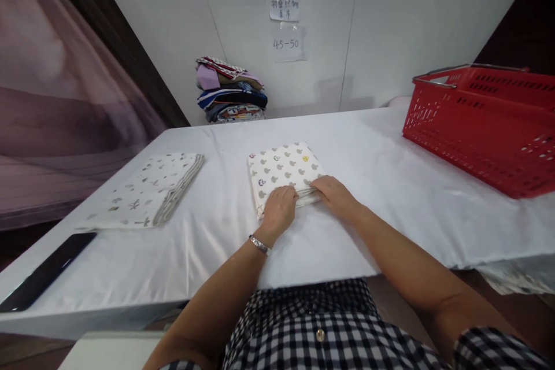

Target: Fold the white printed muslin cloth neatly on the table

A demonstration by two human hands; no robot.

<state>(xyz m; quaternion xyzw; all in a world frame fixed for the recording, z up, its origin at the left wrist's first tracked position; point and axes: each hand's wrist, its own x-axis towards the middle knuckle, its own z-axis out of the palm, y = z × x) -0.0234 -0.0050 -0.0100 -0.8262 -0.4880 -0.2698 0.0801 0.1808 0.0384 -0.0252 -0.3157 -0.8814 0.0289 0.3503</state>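
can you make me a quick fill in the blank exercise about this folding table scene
1. Both hands, the left hand and the right hand, rest on the near edge of a folded ____ printed with small shapes.
2. The basket at the table's right end is coloured ____.
3. The pile of folded clothes stands against the ____.
4. The bracelet is on the ____ wrist.

Missing words: cloth; red; wall; left

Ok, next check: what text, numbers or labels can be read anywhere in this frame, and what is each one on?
"45-50": handwritten on the lower paper note taped to the white wall.
Upper paper note, taped just above it: handwritten characters, too blurred to read.
Folded printed cloth under both hands: only small pictures, no words.
Second folded cloth, red basket, stack of folded fabrics: no legible text.
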